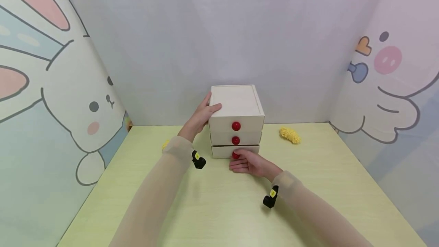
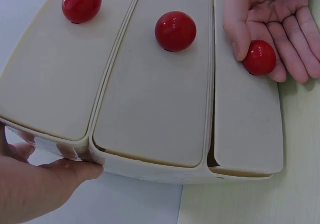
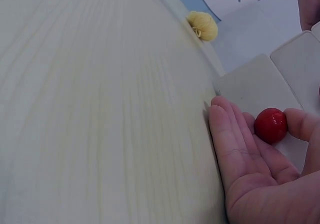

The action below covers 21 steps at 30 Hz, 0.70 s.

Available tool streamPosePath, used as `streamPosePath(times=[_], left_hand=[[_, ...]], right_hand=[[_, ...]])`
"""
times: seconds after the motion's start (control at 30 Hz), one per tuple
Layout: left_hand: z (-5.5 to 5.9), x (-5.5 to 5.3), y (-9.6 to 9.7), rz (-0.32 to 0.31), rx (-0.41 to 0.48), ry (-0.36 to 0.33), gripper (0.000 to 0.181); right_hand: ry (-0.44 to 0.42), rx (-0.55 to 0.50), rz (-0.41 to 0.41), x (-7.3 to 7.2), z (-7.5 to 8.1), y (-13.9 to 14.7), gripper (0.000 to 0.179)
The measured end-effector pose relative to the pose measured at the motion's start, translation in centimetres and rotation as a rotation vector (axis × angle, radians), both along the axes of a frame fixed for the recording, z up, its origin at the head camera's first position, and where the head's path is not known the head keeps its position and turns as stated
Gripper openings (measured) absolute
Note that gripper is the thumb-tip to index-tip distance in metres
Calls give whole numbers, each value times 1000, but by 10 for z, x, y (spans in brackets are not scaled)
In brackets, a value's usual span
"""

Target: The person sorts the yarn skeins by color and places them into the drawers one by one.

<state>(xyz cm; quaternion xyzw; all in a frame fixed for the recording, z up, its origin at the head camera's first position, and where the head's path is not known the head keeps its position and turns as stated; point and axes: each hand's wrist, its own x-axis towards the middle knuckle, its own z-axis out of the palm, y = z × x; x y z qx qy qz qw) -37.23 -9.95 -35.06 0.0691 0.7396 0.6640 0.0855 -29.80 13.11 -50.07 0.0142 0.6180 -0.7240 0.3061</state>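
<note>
A small white drawer cabinet (image 1: 236, 100) with three stacked drawers stands against the back wall. Its drawers bear round red knobs; the top knob (image 1: 236, 126) and middle knob (image 1: 235, 140) are untouched. The bottom drawer (image 2: 247, 119) sits slightly ajar, a dark gap along its upper edge. My right hand (image 1: 252, 163) pinches the bottom red knob (image 3: 271, 125) between thumb and index finger, the other fingers stretched out low, palm up. At the cabinet's upper left edge, my left hand (image 1: 202, 113) holds on, thumb over the top and fingers along the side.
To the cabinet's right, a bundle of yellow yarn (image 1: 289, 135) lies on the pale wooden table (image 1: 219, 209). Another yellow piece (image 1: 165, 145) shows partly behind the left forearm. Cloth walls with cartoon animals enclose the table at the back and both sides.
</note>
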Motion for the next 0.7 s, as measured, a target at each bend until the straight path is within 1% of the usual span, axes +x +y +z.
streamPosePath(times=[0.27, 0.4, 0.53, 0.7], left_hand=[[0, -1, -1, -8, 4, 5, 86], [0, 0, -1, -5, 5, 0, 86], [0, 0, -1, -5, 11, 2, 86], [0, 0, -1, -13, 15, 4, 87]], right_hand=[[42, -7, 39, 3, -2, 4, 53], [34, -7, 50, 4, -2, 4, 52], [21, -10, 43, 5, -2, 5, 50], [-1, -11, 41, 11, -2, 4, 47]])
